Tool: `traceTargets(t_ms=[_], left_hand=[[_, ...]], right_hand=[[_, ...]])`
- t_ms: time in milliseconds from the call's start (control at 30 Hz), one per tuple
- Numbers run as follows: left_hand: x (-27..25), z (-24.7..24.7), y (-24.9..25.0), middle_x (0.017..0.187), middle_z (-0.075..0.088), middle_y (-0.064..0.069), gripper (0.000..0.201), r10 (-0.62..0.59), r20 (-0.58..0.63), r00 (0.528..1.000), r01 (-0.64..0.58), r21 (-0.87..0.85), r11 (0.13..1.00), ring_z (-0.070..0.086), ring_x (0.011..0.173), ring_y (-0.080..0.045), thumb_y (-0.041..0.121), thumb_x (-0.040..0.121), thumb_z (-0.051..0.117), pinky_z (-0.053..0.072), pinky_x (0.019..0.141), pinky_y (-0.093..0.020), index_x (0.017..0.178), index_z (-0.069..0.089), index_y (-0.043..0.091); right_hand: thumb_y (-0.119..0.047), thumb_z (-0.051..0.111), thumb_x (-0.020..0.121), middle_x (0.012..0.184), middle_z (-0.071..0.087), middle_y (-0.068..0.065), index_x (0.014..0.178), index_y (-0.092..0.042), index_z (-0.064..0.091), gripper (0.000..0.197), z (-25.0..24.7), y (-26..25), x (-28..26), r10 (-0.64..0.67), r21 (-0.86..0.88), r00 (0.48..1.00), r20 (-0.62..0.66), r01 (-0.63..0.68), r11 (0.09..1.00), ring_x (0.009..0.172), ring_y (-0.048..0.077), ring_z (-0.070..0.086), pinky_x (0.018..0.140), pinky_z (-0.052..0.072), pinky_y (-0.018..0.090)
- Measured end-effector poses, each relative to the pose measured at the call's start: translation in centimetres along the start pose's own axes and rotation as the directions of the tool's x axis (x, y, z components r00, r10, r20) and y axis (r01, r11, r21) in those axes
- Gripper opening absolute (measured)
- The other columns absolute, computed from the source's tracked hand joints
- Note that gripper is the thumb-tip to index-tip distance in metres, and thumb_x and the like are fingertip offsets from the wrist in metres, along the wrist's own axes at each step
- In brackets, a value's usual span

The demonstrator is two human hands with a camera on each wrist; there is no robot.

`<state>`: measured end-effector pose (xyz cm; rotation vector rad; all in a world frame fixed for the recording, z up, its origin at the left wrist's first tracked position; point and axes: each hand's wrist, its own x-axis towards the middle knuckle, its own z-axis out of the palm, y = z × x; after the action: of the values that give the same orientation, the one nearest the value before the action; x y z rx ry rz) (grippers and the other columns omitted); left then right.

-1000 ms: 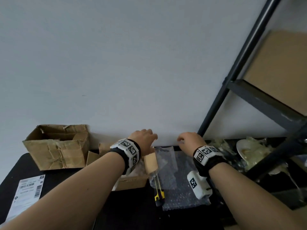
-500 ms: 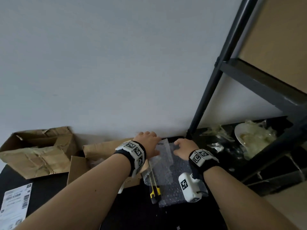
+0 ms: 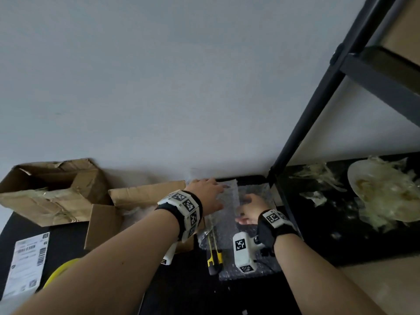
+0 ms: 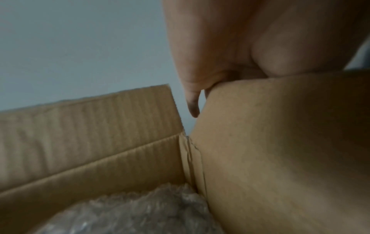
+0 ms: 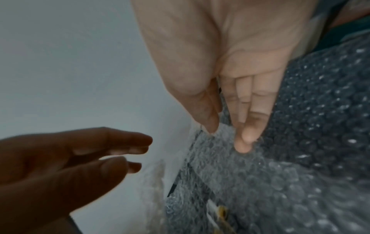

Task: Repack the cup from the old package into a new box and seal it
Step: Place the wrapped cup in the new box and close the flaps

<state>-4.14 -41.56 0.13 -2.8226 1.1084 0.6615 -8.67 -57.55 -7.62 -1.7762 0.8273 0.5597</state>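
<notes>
A clear bubble wrap sheet (image 3: 225,226) lies on the black table beside the wall. My right hand (image 3: 248,206) pinches its raised edge between thumb and fingers (image 5: 245,142). My left hand (image 3: 210,196) reaches over the same edge with straight fingers (image 5: 120,142) and holds nothing. Its wrist hovers above the flap of the open new box (image 3: 145,194), which has crumpled bubble wrap (image 4: 140,210) inside. No cup shows in any view. The torn old box (image 3: 52,189) stands open at the far left.
A yellow-and-black utility knife (image 3: 213,255) lies partly under the sheet near my wrists. A shipping label (image 3: 27,264) and a yellow ring (image 3: 61,271) lie at the front left. A black shelf rack (image 3: 302,137) with a plastic-wrapped plate (image 3: 384,192) stands close on the right.
Both hands came down from the wall onto the bubble wrap. The right hand took hold of the sheet's edge. The head view swung slightly to the right.
</notes>
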Motion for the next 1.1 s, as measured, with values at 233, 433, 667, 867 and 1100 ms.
traceTargets(t_ms=[233,433,667,867,1100], left_hand=[[-0.5,-0.2,0.1,0.145,0.039,-0.001,0.041,-0.001,-0.012,1.0,0.001,-0.002,1.0,0.047,0.125,-0.023,0.032,0.096,0.043,0.036,0.1,-0.035,0.136,0.046,0.024],[-1.1,-0.7,-0.1,0.138,0.046,0.0,0.044,-0.044,-0.106,0.993,0.04,-0.039,0.998,0.05,0.121,-0.022,0.023,0.094,0.044,0.038,0.1,-0.037,0.138,0.041,0.025],[-2.2,-2.4,-1.2,0.142,0.04,-0.002,0.051,-0.124,-0.279,0.952,0.092,-0.122,0.988,0.043,0.127,-0.023,0.014,0.093,0.045,0.034,0.105,-0.037,0.142,0.032,0.023],[-3.7,-4.1,-1.2,0.145,0.029,-0.006,0.072,-0.175,-0.476,0.862,0.111,-0.159,0.981,0.045,0.123,-0.024,0.026,0.091,0.053,0.04,0.101,-0.035,0.149,0.01,0.02],[-6.4,-7.3,-1.9,0.154,0.006,-0.008,0.103,-0.219,-0.74,0.636,0.166,-0.146,0.975,0.02,0.139,-0.026,0.035,0.082,0.066,0.026,0.112,-0.036,0.15,-0.01,0.026]], right_hand=[[0.007,0.056,0.089,0.108,0.062,0.02,0.104,-0.003,0.058,0.018,1.1,-0.2,0.3,-0.019,0.217,0.999,0.027,0.013,0.976,0.09,0.034,0.063,0.057,0.055,0.033],[0.001,0.063,0.078,0.074,0.068,0.009,0.074,-0.016,0.066,0.018,0.4,-0.5,-0.9,-0.146,0.006,0.975,-0.167,0.149,0.989,0.074,0.028,0.066,0.072,0.057,0.039],[-0.009,0.068,0.081,0.064,0.064,-0.001,0.065,-0.022,0.076,0.023,-4.1,-4.4,-4.3,-0.295,0.056,0.895,-0.333,0.331,0.942,0.063,0.016,0.058,0.072,0.05,0.03],[0.005,0.048,0.08,0.06,0.065,-0.004,0.045,-0.038,0.069,0.059,-5.3,-7.3,-7.6,-0.404,0.023,0.81,-0.425,0.456,0.89,0.072,0.023,0.062,0.071,0.051,0.037],[0.006,0.048,0.079,0.064,0.066,-0.007,0.043,-0.026,0.067,0.052,-5.0,-9.6,-11.1,-0.491,-0.03,0.73,-0.475,0.545,0.838,0.08,0.022,0.067,0.084,0.054,0.038]])
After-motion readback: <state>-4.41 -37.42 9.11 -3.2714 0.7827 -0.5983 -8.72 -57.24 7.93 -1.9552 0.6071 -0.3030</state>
